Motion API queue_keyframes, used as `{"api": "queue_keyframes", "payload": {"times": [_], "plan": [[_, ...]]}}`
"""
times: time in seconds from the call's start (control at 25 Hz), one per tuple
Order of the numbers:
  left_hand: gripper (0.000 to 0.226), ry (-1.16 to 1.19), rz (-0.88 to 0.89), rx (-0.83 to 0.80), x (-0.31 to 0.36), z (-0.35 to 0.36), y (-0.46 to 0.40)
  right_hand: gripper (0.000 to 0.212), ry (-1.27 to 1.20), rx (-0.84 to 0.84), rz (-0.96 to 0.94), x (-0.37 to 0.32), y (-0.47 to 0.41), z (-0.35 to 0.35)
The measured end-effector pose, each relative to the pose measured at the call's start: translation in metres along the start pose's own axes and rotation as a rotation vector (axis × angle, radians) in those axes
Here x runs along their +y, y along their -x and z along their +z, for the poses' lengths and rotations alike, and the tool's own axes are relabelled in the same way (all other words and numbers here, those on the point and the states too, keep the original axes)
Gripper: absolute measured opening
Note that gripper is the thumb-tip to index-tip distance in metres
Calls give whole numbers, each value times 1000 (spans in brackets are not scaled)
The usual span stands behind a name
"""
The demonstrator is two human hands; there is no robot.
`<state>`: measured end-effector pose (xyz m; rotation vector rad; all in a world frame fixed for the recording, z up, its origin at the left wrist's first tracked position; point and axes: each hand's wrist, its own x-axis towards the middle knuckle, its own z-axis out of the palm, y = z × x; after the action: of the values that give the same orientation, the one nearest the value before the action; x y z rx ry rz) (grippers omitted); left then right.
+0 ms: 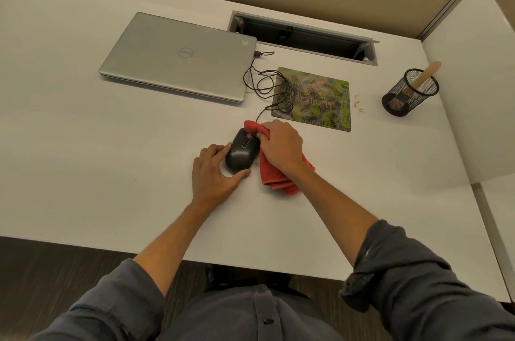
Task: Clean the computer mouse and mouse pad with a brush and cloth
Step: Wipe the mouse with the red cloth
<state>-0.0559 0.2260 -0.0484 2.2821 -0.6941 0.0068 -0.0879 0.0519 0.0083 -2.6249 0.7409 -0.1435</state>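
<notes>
The white counter (111,159) spread wide in front of me, with the closed silver laptop (178,58) lying at its far left and the patterned mouse pad (315,98) to the right of it, part of the loose black cable (267,84) coiled over the pad's near-left corner. Off at the far right stood the mesh pen cup (409,92) with a pale handle (426,74) sticking out of it, which I took to be the brush. A few small reddish crumbs (358,102) lay on the counter between pad and cup. Nearer me, my right hand (281,145) was closed around a bunched red cloth (276,176), pressing its upper end against the front right of the black mouse (241,155), while the rest of the cloth trailed onto the counter under my wrist. My left hand (216,173) cupped the mouse's rear and left side, fingers and thumb curled to steady it, not fully closed. The mouse sat off the pad, its long axis running away from me and slightly right, so my right hand was the one placed to wipe along it toward the tail.
</notes>
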Motion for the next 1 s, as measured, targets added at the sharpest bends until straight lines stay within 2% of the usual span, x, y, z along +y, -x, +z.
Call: {"api": "queue_keyframes", "payload": {"times": [0.12, 0.24, 0.4, 0.44, 0.56, 0.68, 0.84, 1.0], "plan": [[80, 4, -2, -8, 1, 0, 0, 24, -77, 12, -3, 0, -1, -8], [80, 15, -7, 0, 1, 0, 0, 23, -21, 49, -131, -2, 17, 2], [81, 10, -12, -5, 1, 0, 0, 23, -4, 9, -1, 0, -1, 0], [81, 8, -13, -5, 1, 0, 0, 23, 30, -8, -19, -1, -7, -4], [78, 18, -12, -16, 0, 1, 0, 24, 28, -10, -270, -12, -11, -11], [70, 11, 2, -12, 0, 1, -2, 23, 69, -109, -469, -19, -6, -6], [76, 12, -7, 1, -1, 1, 0, 24, 66, -116, -374, -16, -24, -2], [78, -1, -15, 0, 1, 1, 0, 24, 189, -145, -316, -22, -44, -4]]}}
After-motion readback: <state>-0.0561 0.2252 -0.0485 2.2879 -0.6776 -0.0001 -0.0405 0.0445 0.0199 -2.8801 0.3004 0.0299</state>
